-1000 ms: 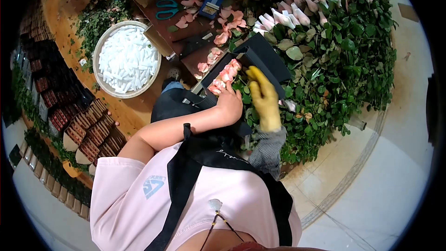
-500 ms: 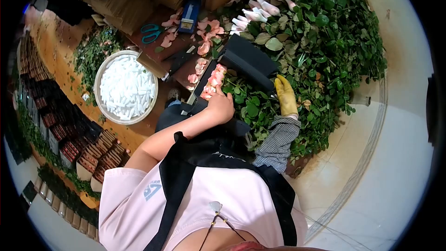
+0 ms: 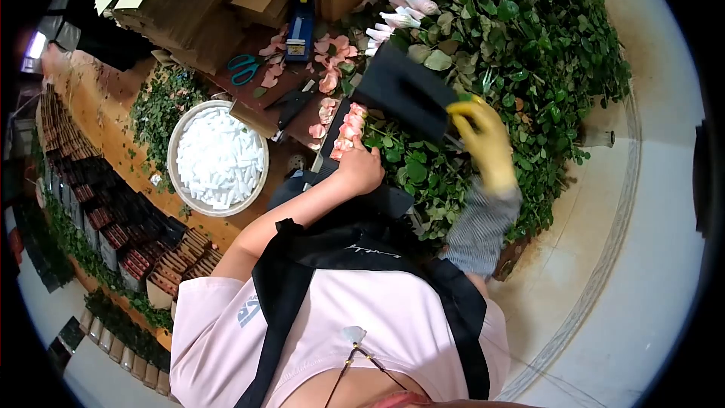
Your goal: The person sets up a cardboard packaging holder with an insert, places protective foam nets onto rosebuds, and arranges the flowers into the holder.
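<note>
Worktop (image 3: pixel 293 77) at eleven o'clock; my left hand (image 3: pixel 361 171), fingers apart, touches roses (image 3: pixel 350 125) running toward one; right hand (image 3: pixel 487 143) at black flap (image 3: pixel 400 91), grip unclear.

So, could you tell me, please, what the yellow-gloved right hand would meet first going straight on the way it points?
The yellow-gloved right hand would probably meet the flat black panel first; its edge lies by the fingertips, though contact is unclear.
</note>
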The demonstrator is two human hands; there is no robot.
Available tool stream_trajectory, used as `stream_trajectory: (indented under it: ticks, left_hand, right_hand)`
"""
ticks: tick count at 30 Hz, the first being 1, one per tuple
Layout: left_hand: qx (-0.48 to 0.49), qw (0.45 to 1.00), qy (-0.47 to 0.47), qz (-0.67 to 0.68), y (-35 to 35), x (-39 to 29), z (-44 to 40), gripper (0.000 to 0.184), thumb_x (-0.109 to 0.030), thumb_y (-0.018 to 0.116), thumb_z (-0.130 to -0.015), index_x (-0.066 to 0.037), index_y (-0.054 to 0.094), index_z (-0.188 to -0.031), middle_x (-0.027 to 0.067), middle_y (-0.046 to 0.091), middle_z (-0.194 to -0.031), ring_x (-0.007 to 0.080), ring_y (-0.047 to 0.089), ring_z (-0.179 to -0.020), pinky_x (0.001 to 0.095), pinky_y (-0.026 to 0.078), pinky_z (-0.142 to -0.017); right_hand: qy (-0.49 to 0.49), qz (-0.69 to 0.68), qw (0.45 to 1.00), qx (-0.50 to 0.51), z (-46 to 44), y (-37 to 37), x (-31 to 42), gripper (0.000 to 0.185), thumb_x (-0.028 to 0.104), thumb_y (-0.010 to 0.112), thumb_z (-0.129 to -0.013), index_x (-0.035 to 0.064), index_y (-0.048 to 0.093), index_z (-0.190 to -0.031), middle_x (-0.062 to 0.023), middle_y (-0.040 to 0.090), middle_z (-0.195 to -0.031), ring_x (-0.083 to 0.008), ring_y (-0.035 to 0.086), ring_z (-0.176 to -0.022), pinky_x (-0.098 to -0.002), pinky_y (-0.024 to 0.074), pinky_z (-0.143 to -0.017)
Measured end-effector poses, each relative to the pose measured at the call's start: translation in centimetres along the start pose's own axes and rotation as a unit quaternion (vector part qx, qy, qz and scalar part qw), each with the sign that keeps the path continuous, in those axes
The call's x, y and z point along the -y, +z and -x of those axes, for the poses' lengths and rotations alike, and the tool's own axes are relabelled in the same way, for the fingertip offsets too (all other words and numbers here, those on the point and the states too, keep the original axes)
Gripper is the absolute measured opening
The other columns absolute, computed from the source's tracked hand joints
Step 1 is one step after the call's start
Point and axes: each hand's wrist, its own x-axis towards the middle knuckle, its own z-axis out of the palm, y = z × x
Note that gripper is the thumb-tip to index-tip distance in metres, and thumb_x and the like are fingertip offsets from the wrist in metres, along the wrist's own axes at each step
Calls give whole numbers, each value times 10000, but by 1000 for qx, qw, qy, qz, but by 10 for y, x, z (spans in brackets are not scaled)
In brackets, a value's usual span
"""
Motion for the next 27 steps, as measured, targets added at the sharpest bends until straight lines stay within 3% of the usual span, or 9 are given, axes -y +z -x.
stream_trajectory:
  ticks: [2,4,8,9,12,14,18,24,27]
  left_hand:
    - [4,1000,1,5,0,1,0,442,-310,526,-879,34,575,-1152,546,412,-1229,471,688,-802,521,566,-694]
    - [4,1000,5,-4,-4,0,1,435,-303,520,-882,34,574,-1152,540,428,-1216,468,689,-795,524,565,-688]
    - [32,999,16,-7,-7,0,0,447,-299,497,-893,44,565,-1172,525,478,-1166,464,690,-756,523,567,-655]
    - [63,998,-5,-20,-11,-3,0,484,-327,484,-897,26,560,-1220,505,467,-1217,502,672,-853,562,552,-745]
    - [50,999,-4,-14,-9,1,2,511,-353,478,-898,-10,552,-1269,484,424,-1301,545,624,-990,607,499,-870]
    - [52,998,-21,3,-9,0,2,502,-362,480,-896,-25,576,-1256,489,369,-1350,563,578,-1079,619,457,-931]
    - [29,1000,0,-12,-10,-2,3,459,-351,520,-894,29,600,-1138,515,455,-1227,448,688,-893,464,570,-739]
    - [24,998,-24,-61,-18,-8,8,421,-316,515,-904,24,605,-1135,403,539,-1239,402,677,-973,450,560,-785]
    - [19,999,-10,-48,-16,-3,5,416,-303,520,-909,19,590,-1163,383,545,-1245,400,665,-996,445,548,-808]
  right_hand:
    - [16,-182,982,43,23,-52,31,68,67,664,-883,55,686,-946,-67,702,-882,-209,671,-895,-482,379,-1109]
    - [-179,-341,921,67,35,-86,21,146,34,611,-919,27,664,-1055,-102,700,-903,-202,666,-865,-488,365,-1114]
    - [240,-239,940,-41,4,-51,-2,460,171,548,-986,55,464,-1423,-141,612,-1300,-230,593,-1149,-358,429,-1063]
    - [315,-152,936,-30,-1,-23,-10,486,234,594,-983,116,459,-1435,-83,597,-1314,-131,572,-912,-254,479,-892]
    - [448,40,891,59,2,47,-66,709,393,624,-949,67,333,-1508,-188,411,-1513,-337,392,-1396,-432,346,-1131]
    - [424,-317,846,59,26,94,-136,664,364,599,-979,81,329,-1515,-165,386,-1533,-320,368,-1407,-395,287,-1160]
    - [176,-413,868,-211,25,47,-29,563,258,525,-1019,45,334,-1505,-161,480,-1429,-256,445,-1330,-373,313,-1151]
    - [5,-720,690,77,75,27,-74,547,341,459,-1038,-15,383,-1448,-177,576,-1338,-274,574,-1220,-359,386,-1120]
    - [121,-571,758,291,39,35,-43,561,330,439,-1047,-28,343,-1468,-219,524,-1386,-266,504,-1305,-349,376,-1124]
